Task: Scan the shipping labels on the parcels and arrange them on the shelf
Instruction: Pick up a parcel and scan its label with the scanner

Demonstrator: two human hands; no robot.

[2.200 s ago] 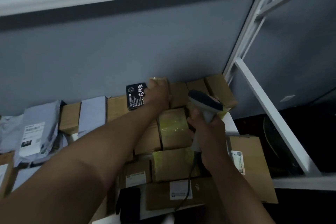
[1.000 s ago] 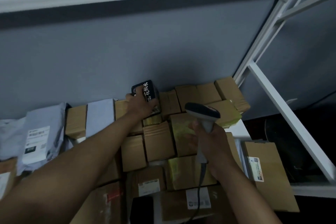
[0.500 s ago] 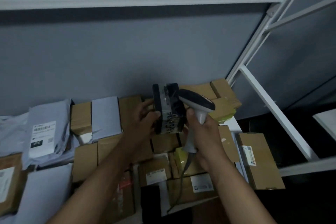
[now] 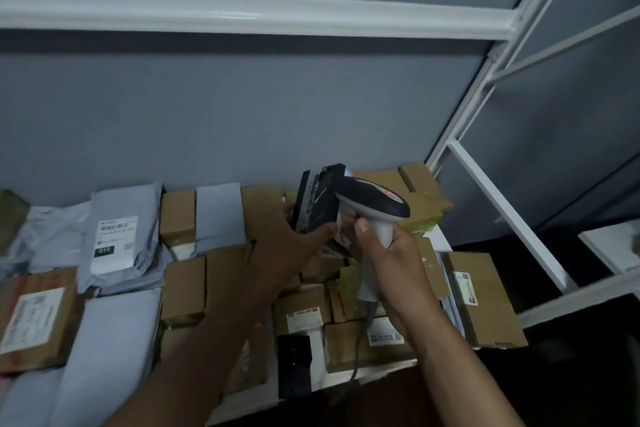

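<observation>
**Inspector A:** Start at the far left of the shelf (image 4: 381,373).

**Inspector B:** Grey poly mailer (image 4: 116,241), label up, well left of the black parcel (image 4: 317,204). Cardboard boxes (image 4: 183,288) fill the space between the two.

**Inspector A:** And the black parcel itself?

**Inspector B:** Lifted above the boxes, standing on edge, long axis near upright. The left hand (image 4: 284,246) has its grip wrapped on the parcel from below, thumb along the lower edge.

**Inspector A:** The scanner?

**Inspector B:** The barcode scanner (image 4: 375,215) sits touching or just right of the black parcel, head pointing left at it. The right hand (image 4: 388,260) has its grip closed round the handle. Whether the label faces the scanner window cannot be told. In my judgement the parcel needs turning until it does.
</observation>
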